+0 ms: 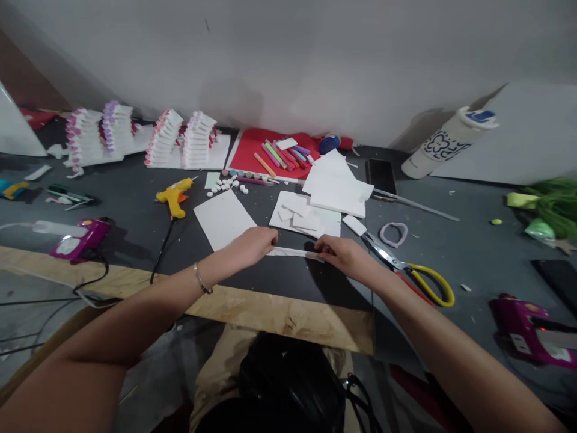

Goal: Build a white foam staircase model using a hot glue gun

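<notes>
Hands: left hand (258,242) and right hand (341,252) held thin white strip (295,252).
Container: lidded white blue-patterned bottle (444,145) hid its contents.
Edge: green stringy bundle (558,201) was cut off.

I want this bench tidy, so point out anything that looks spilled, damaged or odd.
Small white pieces lie loosely scattered right of the yellow glue gun, like a minor spill. The top white sheet has an uneven right edge, possibly just from cutting. No liquid spill shows.
</notes>
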Action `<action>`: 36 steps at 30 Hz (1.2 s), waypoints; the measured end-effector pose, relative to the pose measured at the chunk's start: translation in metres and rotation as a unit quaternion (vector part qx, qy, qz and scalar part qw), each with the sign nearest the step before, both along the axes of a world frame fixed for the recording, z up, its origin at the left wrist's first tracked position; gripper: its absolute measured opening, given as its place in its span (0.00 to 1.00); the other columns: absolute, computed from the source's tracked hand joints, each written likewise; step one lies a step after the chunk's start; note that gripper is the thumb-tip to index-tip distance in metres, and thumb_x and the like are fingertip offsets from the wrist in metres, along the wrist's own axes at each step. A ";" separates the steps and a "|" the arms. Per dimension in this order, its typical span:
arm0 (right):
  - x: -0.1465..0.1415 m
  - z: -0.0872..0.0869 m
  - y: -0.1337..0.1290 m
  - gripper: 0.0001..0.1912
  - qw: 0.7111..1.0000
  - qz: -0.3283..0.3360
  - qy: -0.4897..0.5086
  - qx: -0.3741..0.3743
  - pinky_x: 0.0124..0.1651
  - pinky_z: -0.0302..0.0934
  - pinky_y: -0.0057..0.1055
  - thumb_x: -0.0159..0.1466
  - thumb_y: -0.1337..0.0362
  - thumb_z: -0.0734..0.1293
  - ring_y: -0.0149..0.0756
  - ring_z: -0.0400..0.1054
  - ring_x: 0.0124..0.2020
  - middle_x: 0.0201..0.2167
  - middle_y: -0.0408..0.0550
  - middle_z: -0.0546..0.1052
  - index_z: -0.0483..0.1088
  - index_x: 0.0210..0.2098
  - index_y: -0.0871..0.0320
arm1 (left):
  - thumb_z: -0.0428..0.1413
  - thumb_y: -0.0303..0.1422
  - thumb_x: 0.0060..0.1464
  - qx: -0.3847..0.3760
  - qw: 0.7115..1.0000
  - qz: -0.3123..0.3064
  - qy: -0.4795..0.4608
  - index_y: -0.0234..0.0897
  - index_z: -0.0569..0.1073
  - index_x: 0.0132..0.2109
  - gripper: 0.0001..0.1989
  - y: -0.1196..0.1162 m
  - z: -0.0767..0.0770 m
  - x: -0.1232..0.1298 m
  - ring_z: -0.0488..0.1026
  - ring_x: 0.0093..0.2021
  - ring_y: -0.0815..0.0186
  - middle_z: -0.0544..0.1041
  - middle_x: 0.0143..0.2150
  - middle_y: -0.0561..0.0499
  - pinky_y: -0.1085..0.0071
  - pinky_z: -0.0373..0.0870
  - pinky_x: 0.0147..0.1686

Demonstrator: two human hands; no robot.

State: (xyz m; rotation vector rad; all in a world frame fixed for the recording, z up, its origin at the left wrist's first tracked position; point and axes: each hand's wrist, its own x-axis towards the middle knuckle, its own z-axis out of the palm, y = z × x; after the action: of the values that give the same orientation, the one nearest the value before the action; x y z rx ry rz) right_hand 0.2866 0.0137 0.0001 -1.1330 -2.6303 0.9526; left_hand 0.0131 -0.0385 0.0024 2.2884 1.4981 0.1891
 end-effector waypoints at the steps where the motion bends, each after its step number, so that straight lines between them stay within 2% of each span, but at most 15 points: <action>1: 0.000 0.000 0.000 0.06 1.000 0.003 0.006 -0.004 0.32 0.57 0.26 0.62 0.71 0.65 0.33 0.68 0.28 0.28 0.43 0.75 0.70 0.36 0.56 | 0.54 0.26 0.57 0.003 1.000 -0.006 -0.002 0.36 0.71 0.36 0.03 0.000 0.000 -0.001 0.71 0.33 0.64 0.75 0.32 0.50 0.70 0.60 0.32; 6: 0.004 -0.005 -0.002 0.07 0.998 0.039 0.036 0.032 0.36 0.60 0.27 0.64 0.72 0.64 0.34 0.70 0.32 0.32 0.46 0.76 0.72 0.33 0.56 | 0.53 0.25 0.59 0.054 0.997 -0.057 0.019 0.37 0.71 0.36 0.05 -0.006 -0.003 -0.004 0.71 0.35 0.64 0.75 0.34 0.50 0.70 0.62 0.33; 9: 0.006 -0.009 -0.008 0.08 0.991 0.072 0.014 0.109 0.38 0.61 0.29 0.66 0.72 0.62 0.36 0.70 0.34 0.33 0.48 0.74 0.73 0.35 0.57 | 0.53 0.23 0.59 0.125 0.983 -0.112 0.078 0.36 0.71 0.36 0.06 -0.012 -0.006 -0.005 0.70 0.36 0.62 0.74 0.36 0.48 0.67 0.64 0.35; 13: 0.009 -0.009 -0.016 0.10 0.967 0.126 -0.055 0.217 0.40 0.62 0.31 0.67 0.73 0.61 0.39 0.67 0.38 0.35 0.51 0.73 0.74 0.39 0.58 | 0.53 0.20 0.58 0.208 0.950 -0.179 0.150 0.33 0.72 0.37 0.06 -0.021 -0.006 -0.001 0.69 0.36 0.59 0.73 0.36 0.44 0.64 0.64 0.35; 17: 0.011 -0.007 -0.027 0.13 0.942 0.169 -0.094 0.274 0.38 0.63 0.34 0.65 0.75 0.62 0.42 0.66 0.38 0.37 0.55 0.74 0.73 0.46 0.62 | 0.53 0.19 0.58 0.223 0.940 -0.194 0.172 0.30 0.73 0.39 0.06 -0.030 -0.007 0.002 0.69 0.36 0.58 0.73 0.34 0.44 0.63 0.63 0.34; 20: 0.009 -0.008 -0.033 0.14 0.936 0.158 -0.088 0.303 0.39 0.64 0.36 0.67 0.74 0.61 0.43 0.65 0.38 0.38 0.56 0.74 0.72 0.49 0.64 | 0.52 0.20 0.59 0.205 0.946 -0.179 0.174 0.30 0.73 0.40 0.07 -0.032 -0.007 0.003 0.69 0.37 0.59 0.74 0.36 0.43 0.63 0.63 0.35; 23: 0.002 -0.009 -0.033 0.11 0.946 0.114 -0.082 0.293 0.42 0.63 0.36 0.69 0.70 0.61 0.42 0.66 0.37 0.34 0.54 0.74 0.75 0.37 0.61 | 0.51 0.24 0.62 0.151 0.970 -0.121 0.149 0.33 0.73 0.37 0.07 -0.026 -0.005 0.003 0.70 0.36 0.60 0.74 0.35 0.45 0.65 0.63 0.35; 26: -0.007 -0.007 -0.025 0.11 0.968 0.057 -0.085 0.229 0.39 0.61 0.32 0.68 0.69 0.63 0.39 0.68 0.35 0.30 0.51 0.73 0.73 0.29 0.59 | 0.51 0.27 0.62 0.068 0.993 -0.046 0.084 0.35 0.72 0.35 0.07 -0.013 -0.002 0.004 0.71 0.36 0.62 0.74 0.34 0.48 0.68 0.62 0.33; 29: -0.012 -0.003 -0.015 0.07 0.987 0.001 -0.079 0.140 0.36 0.59 0.29 0.65 0.71 0.66 0.36 0.69 0.32 0.30 0.48 0.74 0.72 0.31 0.59 | 0.54 0.27 0.59 -0.005 0.999 -0.007 0.031 0.37 0.71 0.34 0.04 -0.002 0.002 0.004 0.72 0.35 0.63 0.74 0.34 0.50 0.69 0.61 0.32; 31: -0.012 -0.001 -0.011 0.05 0.992 -0.017 -0.077 0.097 0.35 0.58 0.28 0.63 0.72 0.67 0.35 0.69 0.31 0.30 0.47 0.75 0.71 0.32 0.58 | 0.55 0.27 0.56 -0.026 0.999 0.012 0.023 0.37 0.71 0.34 0.02 0.001 0.004 0.004 0.71 0.34 0.63 0.74 0.32 0.51 0.69 0.61 0.31; 33: -0.012 0.000 -0.009 0.04 0.994 -0.019 -0.077 0.080 0.35 0.57 0.28 0.62 0.73 0.67 0.35 0.69 0.31 0.30 0.47 0.75 0.71 0.33 0.58 | 0.55 0.26 0.56 -0.022 0.999 0.019 0.023 0.37 0.70 0.35 0.02 0.001 0.005 0.005 0.71 0.33 0.62 0.74 0.31 0.51 0.69 0.60 0.30; 36: -0.011 -0.003 -0.013 0.05 0.993 -0.009 -0.071 0.098 0.37 0.58 0.29 0.63 0.74 0.65 0.36 0.69 0.33 0.33 0.49 0.74 0.70 0.34 0.59 | 0.52 0.25 0.56 -0.003 1.000 0.006 0.027 0.37 0.70 0.34 0.05 -0.002 0.004 0.007 0.70 0.32 0.62 0.74 0.31 0.50 0.68 0.59 0.30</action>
State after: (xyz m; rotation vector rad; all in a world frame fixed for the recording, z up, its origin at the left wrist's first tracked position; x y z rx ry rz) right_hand 0.2752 0.0012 -0.0025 -1.2132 -2.7454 0.6129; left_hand 0.0203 -0.0407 0.0068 2.2981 1.5370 0.1269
